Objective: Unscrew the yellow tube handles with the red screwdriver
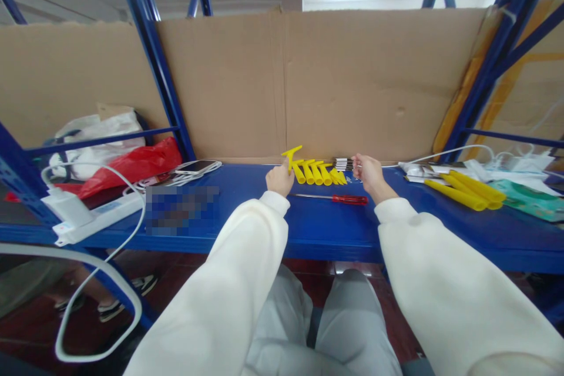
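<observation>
My left hand [279, 180] is closed around the lower part of a yellow T-shaped plastic piece [291, 153], its crossbar sticking up above my fingers. Just right of it lies a row of yellow tapered handles [314, 173], with small yellow pieces [338, 177] at the row's right end. My right hand [368, 171] has its fingers drawn together beside a group of dark and silvery metal parts [342, 163]. Whatever is between those fingers is too small to make out. A screwdriver [349, 200] with a red handle lies between my wrists, its shaft pointing left.
A cardboard panel [343, 82] backs the blue shelf [247, 241]. On the right lie long yellow tubes [467, 190] and a green packet [535, 200]. A phone [198, 167], a red bag [132, 167] and a white power strip [103, 217] with cables are on the left.
</observation>
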`<state>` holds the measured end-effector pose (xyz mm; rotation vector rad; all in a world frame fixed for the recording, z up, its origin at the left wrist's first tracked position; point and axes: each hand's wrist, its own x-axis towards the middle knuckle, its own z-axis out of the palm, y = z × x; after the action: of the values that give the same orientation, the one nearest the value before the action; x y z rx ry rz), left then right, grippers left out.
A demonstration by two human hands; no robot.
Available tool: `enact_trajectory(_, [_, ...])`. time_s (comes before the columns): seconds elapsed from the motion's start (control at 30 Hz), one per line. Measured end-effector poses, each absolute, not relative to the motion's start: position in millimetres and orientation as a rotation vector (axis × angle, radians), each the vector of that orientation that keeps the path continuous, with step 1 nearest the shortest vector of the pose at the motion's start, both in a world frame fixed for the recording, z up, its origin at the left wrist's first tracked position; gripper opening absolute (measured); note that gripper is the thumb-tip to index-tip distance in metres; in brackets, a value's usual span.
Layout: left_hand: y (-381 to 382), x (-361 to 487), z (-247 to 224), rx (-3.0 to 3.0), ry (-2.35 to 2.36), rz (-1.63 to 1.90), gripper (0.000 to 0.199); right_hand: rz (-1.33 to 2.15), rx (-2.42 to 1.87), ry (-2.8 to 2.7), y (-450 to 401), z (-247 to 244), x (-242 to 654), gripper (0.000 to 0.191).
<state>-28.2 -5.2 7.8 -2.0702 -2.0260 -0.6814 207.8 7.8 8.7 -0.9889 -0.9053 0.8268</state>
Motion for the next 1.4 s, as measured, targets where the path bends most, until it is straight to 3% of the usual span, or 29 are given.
enact_trajectory(0.47, [6.3, -28.7, -4.7, -2.227, -1.988, -0.404, 0.037, 0.804, -1.048, -1.004, 11.1, 3.7, 208.5, 0.024])
enact_trajectory(0.93, [13.9, -35.0, -12.5, -2.310, -2.043, -0.468, 0.057, 0.824, -1.072, -1.030, 12.8, 2.1, 208.2, 0.024])
enact_trajectory(1.4, [19.7, -35.8, -15.9, -2.357, -2.077, -0.548, 0.060, 0.822, -1.111, -1.020, 6.1, 6.5, 203.1, 0.024])
